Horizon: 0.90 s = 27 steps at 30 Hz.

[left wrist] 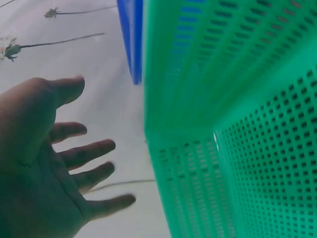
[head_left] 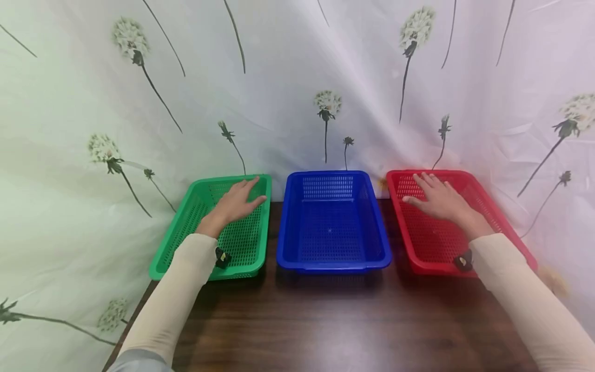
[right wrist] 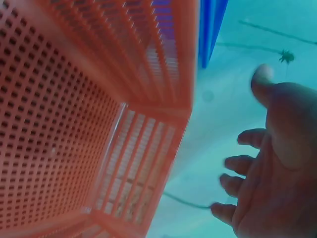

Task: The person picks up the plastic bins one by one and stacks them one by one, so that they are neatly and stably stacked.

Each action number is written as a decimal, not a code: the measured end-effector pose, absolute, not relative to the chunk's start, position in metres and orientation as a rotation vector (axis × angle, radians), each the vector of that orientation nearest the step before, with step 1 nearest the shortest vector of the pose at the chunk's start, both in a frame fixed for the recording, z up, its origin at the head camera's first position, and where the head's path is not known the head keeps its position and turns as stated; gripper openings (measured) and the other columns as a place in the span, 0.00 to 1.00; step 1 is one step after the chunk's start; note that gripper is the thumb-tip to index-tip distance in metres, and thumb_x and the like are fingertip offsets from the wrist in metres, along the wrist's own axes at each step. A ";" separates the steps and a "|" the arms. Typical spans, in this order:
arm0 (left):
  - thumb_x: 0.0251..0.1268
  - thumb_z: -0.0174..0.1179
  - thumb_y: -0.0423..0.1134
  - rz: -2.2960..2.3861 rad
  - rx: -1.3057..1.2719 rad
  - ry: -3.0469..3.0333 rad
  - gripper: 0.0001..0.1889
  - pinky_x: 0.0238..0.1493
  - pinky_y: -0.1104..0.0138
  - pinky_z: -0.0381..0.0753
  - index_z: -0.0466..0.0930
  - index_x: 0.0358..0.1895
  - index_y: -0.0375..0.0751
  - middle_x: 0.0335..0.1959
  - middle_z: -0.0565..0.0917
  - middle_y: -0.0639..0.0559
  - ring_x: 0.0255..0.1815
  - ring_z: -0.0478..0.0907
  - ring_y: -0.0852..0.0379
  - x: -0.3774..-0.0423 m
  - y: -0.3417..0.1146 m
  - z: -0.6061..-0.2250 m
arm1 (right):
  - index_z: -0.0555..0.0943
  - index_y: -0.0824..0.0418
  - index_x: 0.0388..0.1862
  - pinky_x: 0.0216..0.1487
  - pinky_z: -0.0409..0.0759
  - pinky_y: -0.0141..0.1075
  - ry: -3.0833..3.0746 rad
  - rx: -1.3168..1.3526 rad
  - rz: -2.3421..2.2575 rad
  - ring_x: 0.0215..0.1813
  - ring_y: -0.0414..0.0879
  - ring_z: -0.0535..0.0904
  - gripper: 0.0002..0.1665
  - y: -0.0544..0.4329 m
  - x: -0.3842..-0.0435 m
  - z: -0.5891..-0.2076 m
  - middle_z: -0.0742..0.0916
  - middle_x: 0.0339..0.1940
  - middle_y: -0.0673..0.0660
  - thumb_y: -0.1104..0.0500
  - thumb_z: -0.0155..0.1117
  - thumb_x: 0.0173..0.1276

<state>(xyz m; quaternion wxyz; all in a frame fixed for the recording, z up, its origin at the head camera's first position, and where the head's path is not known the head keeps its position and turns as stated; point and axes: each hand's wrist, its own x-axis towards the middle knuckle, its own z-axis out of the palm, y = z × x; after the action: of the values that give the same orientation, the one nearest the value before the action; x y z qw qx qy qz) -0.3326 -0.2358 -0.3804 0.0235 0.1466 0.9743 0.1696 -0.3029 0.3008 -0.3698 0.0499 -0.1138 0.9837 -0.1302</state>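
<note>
My left hand [head_left: 236, 202] is held over the green basket [head_left: 266, 232], fingers stretched toward its far rim and thumb spread to the right. In the left wrist view its palm and spread fingers [left wrist: 101, 148] show beside the basket, with nothing held. On the other side, my right hand [head_left: 439, 199] hovers over the red basket [head_left: 406, 243], fingers extended and thumb out to the left. The right wrist view shows that palm holding nothing, its fingers slightly bent. Between the two stands a blue basket [head_left: 332, 264], with neither hand at it. All three baskets hold nothing visible.
The baskets stand side by side on a dark brown wooden table [head_left: 321, 315]. Behind and around it hangs a pale curtain [head_left: 279, 119] printed with dandelions. Small dark wrist devices [head_left: 222, 258] are worn under both cream sleeves [head_left: 172, 289].
</note>
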 end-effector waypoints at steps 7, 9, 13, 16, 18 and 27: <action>0.85 0.54 0.41 0.925 0.486 3.028 0.21 0.59 0.45 0.85 0.76 0.68 0.30 0.60 0.84 0.32 0.60 0.84 0.36 -0.324 -0.217 -0.374 | 0.65 0.65 0.82 0.65 0.80 0.69 3.008 -0.308 -0.626 0.72 0.73 0.76 0.45 0.274 -0.299 -0.360 0.79 0.72 0.74 0.46 0.69 0.76; 0.84 0.54 0.37 1.020 0.474 3.017 0.15 0.49 0.50 0.88 0.80 0.61 0.30 0.52 0.87 0.32 0.49 0.88 0.37 -0.320 -0.210 -0.372 | 0.71 0.68 0.77 0.61 0.84 0.65 3.021 -0.327 -0.678 0.65 0.71 0.82 0.38 0.266 -0.298 -0.357 0.83 0.66 0.74 0.50 0.69 0.76; 0.83 0.55 0.34 1.177 0.426 2.973 0.11 0.40 0.57 0.90 0.82 0.55 0.30 0.45 0.88 0.33 0.39 0.91 0.40 -0.313 -0.194 -0.370 | 0.81 0.70 0.65 0.57 0.88 0.60 3.035 -0.334 -0.766 0.57 0.67 0.86 0.24 0.252 -0.297 -0.355 0.88 0.57 0.72 0.57 0.67 0.77; 0.82 0.56 0.34 1.282 0.354 2.923 0.11 0.42 0.53 0.92 0.84 0.53 0.31 0.44 0.89 0.33 0.37 0.90 0.41 -0.308 -0.183 -0.369 | 0.86 0.70 0.57 0.48 0.90 0.51 3.042 -0.330 -0.824 0.45 0.60 0.89 0.16 0.245 -0.299 -0.355 0.90 0.50 0.71 0.61 0.66 0.77; 0.81 0.56 0.34 1.338 0.301 2.885 0.11 0.44 0.50 0.91 0.85 0.52 0.31 0.43 0.90 0.33 0.36 0.90 0.42 -0.307 -0.177 -0.368 | 0.87 0.71 0.54 0.40 0.90 0.43 3.045 -0.328 -0.840 0.37 0.54 0.88 0.14 0.241 -0.303 -0.357 0.91 0.46 0.70 0.63 0.65 0.77; 0.80 0.56 0.33 1.462 0.056 2.772 0.12 0.36 0.67 0.89 0.85 0.53 0.29 0.43 0.89 0.36 0.35 0.89 0.51 -0.310 -0.163 -0.372 | 0.86 0.76 0.53 0.32 0.91 0.39 2.965 -0.239 -0.982 0.24 0.46 0.88 0.15 0.221 -0.318 -0.368 0.90 0.37 0.72 0.64 0.61 0.80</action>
<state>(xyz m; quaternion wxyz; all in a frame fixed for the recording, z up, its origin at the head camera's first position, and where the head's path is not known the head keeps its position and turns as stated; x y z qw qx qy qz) -0.3102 -0.1630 -0.3718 0.0034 0.0180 0.8844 0.4664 -0.3182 0.2214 -0.3681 0.0047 -0.0762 0.9465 -0.3135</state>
